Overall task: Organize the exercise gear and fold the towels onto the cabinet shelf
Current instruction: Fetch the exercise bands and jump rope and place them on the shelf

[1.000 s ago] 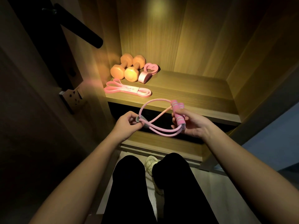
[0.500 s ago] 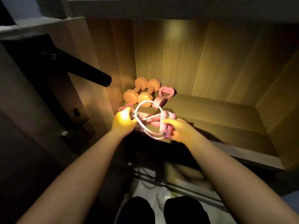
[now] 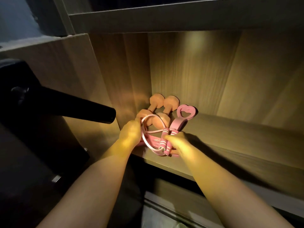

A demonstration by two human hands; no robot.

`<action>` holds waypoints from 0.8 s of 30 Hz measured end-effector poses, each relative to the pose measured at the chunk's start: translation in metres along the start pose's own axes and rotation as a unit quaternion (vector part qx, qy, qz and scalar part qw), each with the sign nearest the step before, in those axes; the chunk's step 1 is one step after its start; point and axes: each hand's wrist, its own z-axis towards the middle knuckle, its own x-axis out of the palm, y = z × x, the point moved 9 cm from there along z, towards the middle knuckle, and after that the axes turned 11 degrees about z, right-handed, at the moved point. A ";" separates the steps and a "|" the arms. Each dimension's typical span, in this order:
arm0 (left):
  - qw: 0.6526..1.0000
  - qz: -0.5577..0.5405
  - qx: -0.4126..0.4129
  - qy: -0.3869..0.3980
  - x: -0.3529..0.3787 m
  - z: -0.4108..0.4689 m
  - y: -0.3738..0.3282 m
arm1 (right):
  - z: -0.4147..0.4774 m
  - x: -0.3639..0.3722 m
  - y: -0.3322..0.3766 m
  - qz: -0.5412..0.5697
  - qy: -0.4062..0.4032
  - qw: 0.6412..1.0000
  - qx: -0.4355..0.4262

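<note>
**Rope held at front of shelf, beside other gear**

Two bare arms reach into a lit wooden cabinet. The left hand holds the looped cord of a pink jump rope, fingers curled round it. The right hand grips the two striped handles together, fingers clenched on them. The rope is at the shelf's front left, on or just above a flat pink band; whether they touch cannot be told. Behind it, two orange dumbbells lie side by side near the left wall. Just to their right is a pink heart-shaped grip. A black door handle juts in from the left. No towels are in view.

Likely risks: the coil looks springy, so when let go it may open out, spread over the band or slide off the front edge. The cord loop lies close to the nearer dumbbell ends and could snag there. Pushing the rope further back might knock the heart grip.
</note>
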 end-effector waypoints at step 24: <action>0.956 0.239 0.157 -0.068 0.021 -0.011 -0.054 | 0.007 -0.014 0.000 -0.132 0.018 0.985 -0.110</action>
